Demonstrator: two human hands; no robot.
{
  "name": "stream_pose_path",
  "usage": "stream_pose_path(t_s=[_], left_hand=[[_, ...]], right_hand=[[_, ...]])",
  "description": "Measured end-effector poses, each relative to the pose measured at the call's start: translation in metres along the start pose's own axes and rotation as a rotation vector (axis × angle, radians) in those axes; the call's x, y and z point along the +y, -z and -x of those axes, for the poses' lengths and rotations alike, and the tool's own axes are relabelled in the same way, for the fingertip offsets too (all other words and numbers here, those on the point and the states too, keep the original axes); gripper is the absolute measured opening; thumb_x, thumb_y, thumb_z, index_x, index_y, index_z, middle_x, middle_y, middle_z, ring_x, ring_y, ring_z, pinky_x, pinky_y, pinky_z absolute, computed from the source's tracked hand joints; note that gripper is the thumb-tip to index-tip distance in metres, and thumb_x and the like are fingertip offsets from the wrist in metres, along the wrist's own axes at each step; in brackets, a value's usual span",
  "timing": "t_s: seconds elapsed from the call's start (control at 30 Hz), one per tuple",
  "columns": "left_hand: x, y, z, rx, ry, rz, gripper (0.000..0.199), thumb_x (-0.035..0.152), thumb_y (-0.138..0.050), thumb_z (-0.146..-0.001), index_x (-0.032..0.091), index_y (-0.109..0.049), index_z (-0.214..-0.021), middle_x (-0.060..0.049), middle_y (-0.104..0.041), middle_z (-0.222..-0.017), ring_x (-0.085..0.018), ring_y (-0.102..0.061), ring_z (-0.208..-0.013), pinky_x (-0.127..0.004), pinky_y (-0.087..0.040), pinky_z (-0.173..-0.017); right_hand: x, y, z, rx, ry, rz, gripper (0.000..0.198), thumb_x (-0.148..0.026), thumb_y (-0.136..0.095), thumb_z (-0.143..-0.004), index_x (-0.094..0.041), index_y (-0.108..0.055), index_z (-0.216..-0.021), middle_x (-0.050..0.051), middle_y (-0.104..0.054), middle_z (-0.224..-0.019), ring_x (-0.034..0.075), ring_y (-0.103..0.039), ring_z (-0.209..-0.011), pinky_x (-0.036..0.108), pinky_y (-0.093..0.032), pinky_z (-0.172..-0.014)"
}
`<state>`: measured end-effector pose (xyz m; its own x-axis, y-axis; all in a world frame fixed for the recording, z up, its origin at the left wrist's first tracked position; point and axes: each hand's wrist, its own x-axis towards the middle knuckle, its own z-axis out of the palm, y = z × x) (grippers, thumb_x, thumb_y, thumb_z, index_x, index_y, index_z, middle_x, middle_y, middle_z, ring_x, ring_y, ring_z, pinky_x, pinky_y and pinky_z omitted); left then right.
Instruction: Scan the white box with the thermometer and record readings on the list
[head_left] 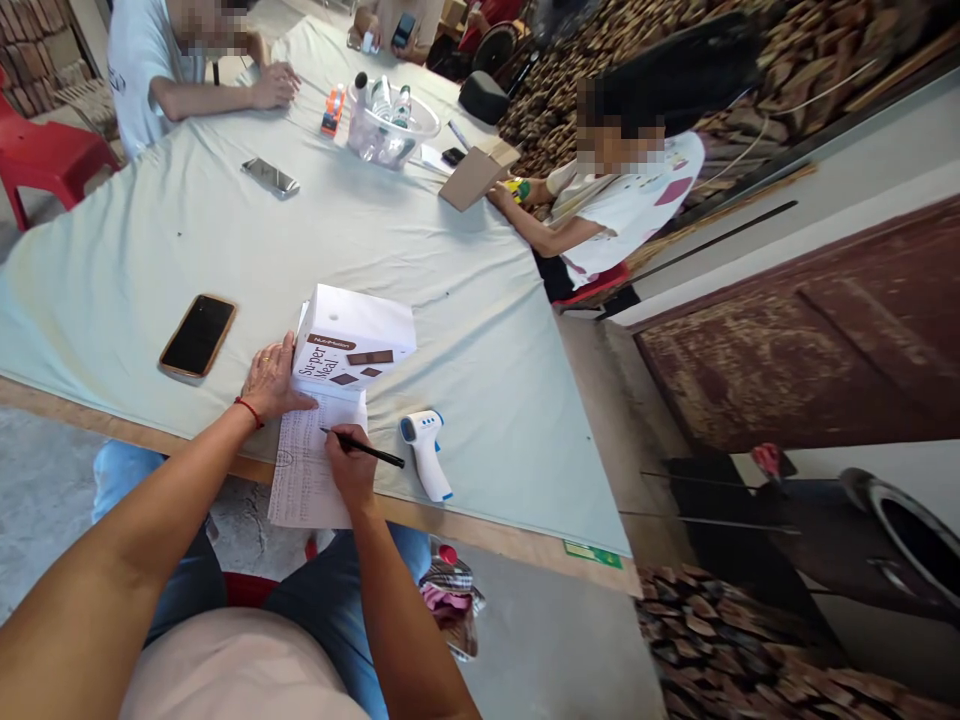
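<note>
My right hand [351, 468] is closed round a black pen [381, 453], its tip over a sheet of paper [304, 490] covered in small handwriting. The sheet overhangs the table's near edge. My left hand [274, 380], with a ring and a red bracelet, lies with fingers stretched out at the paper's upper left, against a white box [356, 335] printed "Super Meal". The box stands on the paper's far end. To the right of my right hand lies a white and blue infrared thermometer [427, 455]. A black phone in a brown case [199, 336] lies left of my left hand.
Farther along the cloth-covered table [487, 320] are a silver phone [271, 178], a clear basin [420, 122] of bottles, an orange item [333, 110] and a black case [483, 97]. A person at the right holds a cardboard piece [471, 179]; others sit at the far side.
</note>
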<state>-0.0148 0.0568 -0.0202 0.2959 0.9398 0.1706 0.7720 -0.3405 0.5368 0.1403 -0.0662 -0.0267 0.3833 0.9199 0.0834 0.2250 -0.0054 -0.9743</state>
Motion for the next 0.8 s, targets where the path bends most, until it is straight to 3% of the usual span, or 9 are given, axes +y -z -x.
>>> stream_pose_path(t_s=[0.33,0.8], left_hand=[[0.002,0.002,0.000,-0.006,0.009,-0.018,0.138,0.052,-0.089,-0.050,0.010,-0.011,-0.156,-0.024,-0.044,-0.146,-0.040,-0.039,-0.139,-0.052,-0.025,-0.118],[0.001,0.002,0.000,-0.003,0.003,-0.029,0.136,0.051,-0.088,-0.051,0.012,-0.010,-0.156,-0.024,-0.043,-0.148,-0.040,-0.038,-0.140,-0.054,-0.024,-0.118]], right_hand=[[0.008,0.000,0.001,-0.039,0.045,0.000,0.014,-0.034,-0.059,-0.074,-0.021,-0.063,-0.075,-0.001,-0.064,-0.067,0.014,-0.057,-0.063,0.028,-0.049,-0.065],[0.011,-0.003,0.001,0.012,0.034,-0.016,0.015,-0.034,-0.058,-0.074,-0.020,-0.061,-0.073,-0.003,-0.061,-0.062,0.013,-0.054,-0.059,0.027,-0.047,-0.061]])
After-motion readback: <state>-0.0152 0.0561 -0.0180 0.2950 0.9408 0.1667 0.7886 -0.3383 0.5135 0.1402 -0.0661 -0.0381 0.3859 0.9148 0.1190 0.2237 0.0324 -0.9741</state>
